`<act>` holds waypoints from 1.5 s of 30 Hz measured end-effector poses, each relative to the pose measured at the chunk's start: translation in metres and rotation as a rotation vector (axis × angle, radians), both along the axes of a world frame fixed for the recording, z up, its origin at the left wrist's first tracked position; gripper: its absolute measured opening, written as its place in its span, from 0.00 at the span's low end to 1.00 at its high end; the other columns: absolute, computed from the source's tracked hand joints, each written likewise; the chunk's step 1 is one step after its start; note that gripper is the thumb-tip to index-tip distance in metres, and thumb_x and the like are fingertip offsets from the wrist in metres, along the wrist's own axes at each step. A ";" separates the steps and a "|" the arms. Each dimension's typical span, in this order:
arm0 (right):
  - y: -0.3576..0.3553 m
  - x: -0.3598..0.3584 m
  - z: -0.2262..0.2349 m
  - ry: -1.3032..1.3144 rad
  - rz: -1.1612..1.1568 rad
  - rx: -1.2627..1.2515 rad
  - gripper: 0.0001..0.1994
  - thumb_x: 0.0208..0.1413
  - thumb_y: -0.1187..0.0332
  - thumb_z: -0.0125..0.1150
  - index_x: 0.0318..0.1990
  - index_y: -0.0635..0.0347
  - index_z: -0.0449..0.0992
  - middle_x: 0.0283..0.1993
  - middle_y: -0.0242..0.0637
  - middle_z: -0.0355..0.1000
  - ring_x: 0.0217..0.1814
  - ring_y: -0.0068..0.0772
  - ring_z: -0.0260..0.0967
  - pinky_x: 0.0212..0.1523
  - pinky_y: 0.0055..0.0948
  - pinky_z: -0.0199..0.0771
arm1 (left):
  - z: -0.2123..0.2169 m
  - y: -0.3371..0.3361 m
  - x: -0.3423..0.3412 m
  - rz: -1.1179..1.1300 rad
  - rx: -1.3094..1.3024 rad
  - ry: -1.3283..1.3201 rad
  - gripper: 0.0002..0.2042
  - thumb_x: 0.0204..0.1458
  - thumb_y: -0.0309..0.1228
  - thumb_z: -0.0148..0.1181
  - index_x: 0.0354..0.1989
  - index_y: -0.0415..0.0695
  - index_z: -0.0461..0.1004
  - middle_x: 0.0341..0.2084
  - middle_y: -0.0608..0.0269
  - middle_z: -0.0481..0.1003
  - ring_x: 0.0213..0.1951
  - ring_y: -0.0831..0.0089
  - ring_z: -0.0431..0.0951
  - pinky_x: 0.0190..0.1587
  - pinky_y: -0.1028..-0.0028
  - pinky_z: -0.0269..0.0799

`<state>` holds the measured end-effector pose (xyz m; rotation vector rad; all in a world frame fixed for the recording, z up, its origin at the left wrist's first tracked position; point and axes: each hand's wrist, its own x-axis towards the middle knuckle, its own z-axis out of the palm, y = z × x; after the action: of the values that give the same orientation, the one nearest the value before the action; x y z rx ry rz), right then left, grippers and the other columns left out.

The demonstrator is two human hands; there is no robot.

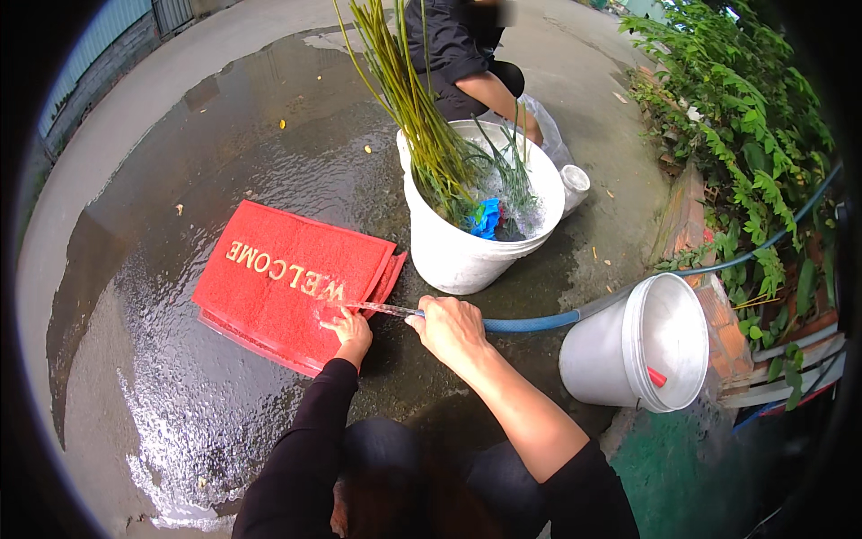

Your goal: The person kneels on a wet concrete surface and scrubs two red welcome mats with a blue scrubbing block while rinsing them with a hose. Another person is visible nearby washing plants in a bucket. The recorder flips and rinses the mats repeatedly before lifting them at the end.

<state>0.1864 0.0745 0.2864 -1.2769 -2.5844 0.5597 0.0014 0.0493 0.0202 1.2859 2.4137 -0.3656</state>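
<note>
Red mat [269, 286] lies on the wet ground [206, 180], left of a white bucket [458, 260] holding green stems [395, 99]; the left hand [353, 338] rests on the mat's right part, fingers spread rather than gripping; the right hand [452, 332] is closed around a blue hose [534, 323]; water [379, 308] streams from it onto the mat.

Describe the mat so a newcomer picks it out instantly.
On the wet ground, find the white bucket holding tall green stems. Left of it, nearer the camera wearer, lies the mat, touched by the left hand. Unlike the bucket, it is flat, red and pale-lettered.
</note>
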 end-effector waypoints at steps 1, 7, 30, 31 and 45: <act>-0.002 -0.002 0.003 -0.015 -0.014 -0.020 0.12 0.45 0.62 0.60 0.25 0.64 0.72 0.20 0.48 0.70 0.26 0.52 0.70 0.28 0.44 0.69 | 0.003 0.002 -0.005 -0.004 0.047 -0.007 0.20 0.47 0.33 0.46 0.52 0.45 0.64 0.58 0.50 0.52 0.52 0.50 0.64 0.52 0.33 0.40; -0.008 -0.018 -0.003 0.020 0.042 -0.007 0.13 0.45 0.62 0.61 0.24 0.64 0.72 0.19 0.48 0.70 0.24 0.50 0.70 0.27 0.43 0.69 | 0.053 0.001 -0.041 0.005 0.335 -0.076 0.11 0.46 0.30 0.49 0.36 0.40 0.71 0.40 0.47 0.69 0.39 0.53 0.74 0.40 0.57 0.70; 0.015 -0.082 -0.030 -0.021 -0.043 -0.114 0.11 0.47 0.61 0.57 0.25 0.60 0.77 0.24 0.46 0.73 0.30 0.44 0.73 0.30 0.38 0.72 | 0.116 -0.045 -0.081 -0.271 0.162 -0.180 0.18 0.43 0.28 0.54 0.47 0.48 0.70 0.47 0.41 0.65 0.45 0.52 0.71 0.46 0.61 0.68; 0.019 -0.085 -0.031 -0.044 -0.025 -0.102 0.10 0.46 0.63 0.56 0.26 0.60 0.77 0.25 0.45 0.73 0.31 0.44 0.73 0.30 0.37 0.72 | 0.114 -0.032 -0.078 -0.272 0.104 -0.202 0.19 0.43 0.27 0.53 0.48 0.50 0.69 0.49 0.41 0.62 0.46 0.51 0.69 0.48 0.61 0.67; -0.003 -0.099 -0.040 -0.198 0.025 -0.190 0.09 0.48 0.68 0.49 0.29 0.57 0.78 0.32 0.41 0.75 0.36 0.38 0.74 0.32 0.33 0.73 | 0.077 -0.040 -0.072 -0.222 0.210 -0.234 0.31 0.33 0.27 0.59 0.53 0.61 0.64 0.44 0.55 0.70 0.48 0.57 0.70 0.48 0.63 0.68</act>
<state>0.0872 0.0719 0.2459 -1.4269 -2.7664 0.7340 -0.0704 0.0094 0.0971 1.5969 2.1637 -0.0166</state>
